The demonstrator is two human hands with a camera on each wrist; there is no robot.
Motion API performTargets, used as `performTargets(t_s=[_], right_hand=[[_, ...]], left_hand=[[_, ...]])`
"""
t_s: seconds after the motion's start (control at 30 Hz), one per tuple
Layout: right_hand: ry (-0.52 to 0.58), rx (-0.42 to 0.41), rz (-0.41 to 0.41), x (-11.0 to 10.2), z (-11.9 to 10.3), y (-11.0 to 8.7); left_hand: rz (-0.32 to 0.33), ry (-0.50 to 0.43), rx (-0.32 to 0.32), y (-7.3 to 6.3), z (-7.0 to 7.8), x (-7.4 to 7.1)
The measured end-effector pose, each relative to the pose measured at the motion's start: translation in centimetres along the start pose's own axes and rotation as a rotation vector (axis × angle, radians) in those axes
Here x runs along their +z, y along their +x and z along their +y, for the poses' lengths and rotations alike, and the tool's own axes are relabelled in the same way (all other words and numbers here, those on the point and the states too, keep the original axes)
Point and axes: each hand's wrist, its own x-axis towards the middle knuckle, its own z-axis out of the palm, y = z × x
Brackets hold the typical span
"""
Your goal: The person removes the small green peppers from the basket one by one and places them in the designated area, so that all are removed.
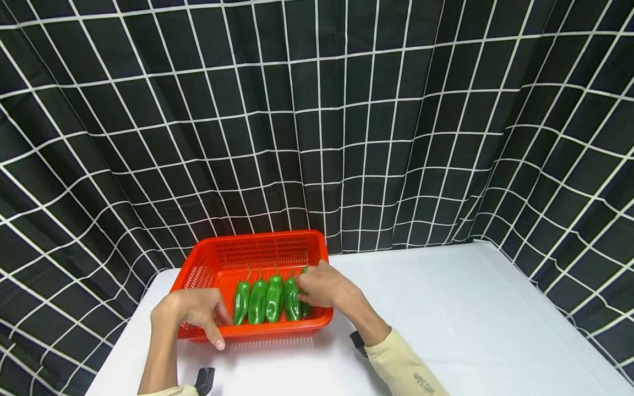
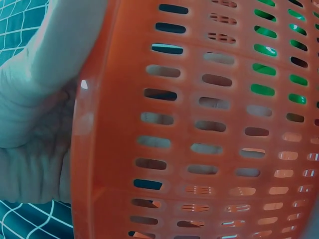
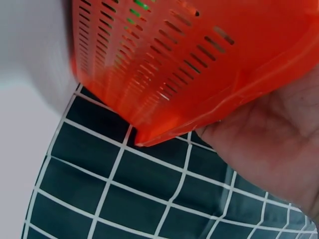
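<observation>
A red plastic basket (image 1: 267,331) with slotted walls holds several long green peppers. Four lie side by side, among them a pepper (image 1: 274,300) near the middle. At the front left corner my left hand (image 1: 195,309) grips the rim, its fingers inside and its thumb outside; the left wrist view shows this hand (image 2: 32,114) beyond the rim. My right hand (image 1: 324,285) reaches over the right wall with curled fingers, holding the rightmost pepper (image 1: 306,311), which it partly covers. In the right wrist view the basket wall hides the fingertips of this hand (image 3: 271,144).
The basket stands at the left back part of a white table (image 1: 426,319). A black curtain (image 1: 366,126) with a white grid hangs behind the table and along its sides. The basket's walls rise around the peppers.
</observation>
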Motion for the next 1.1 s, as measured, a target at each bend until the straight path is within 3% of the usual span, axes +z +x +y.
performTargets(t_s=[0.3,0.57,1.1], right_hand=[[-0.064,0.02,-0.022,0.6,-1.0,0.1],[-0.095,0.048,-0.107,1.1,-1.7,0.2],[-0.202,0.067,-0.09,1.5,-2.3,0.2]], left_hand=[[0.023,0.01,-0.025,-0.2,0.0,0.1],[0.022,-0.002,-0.015,-0.1,0.0,0.1],[0.027,-0.002,-0.016,0.1,-0.2,0.2]])
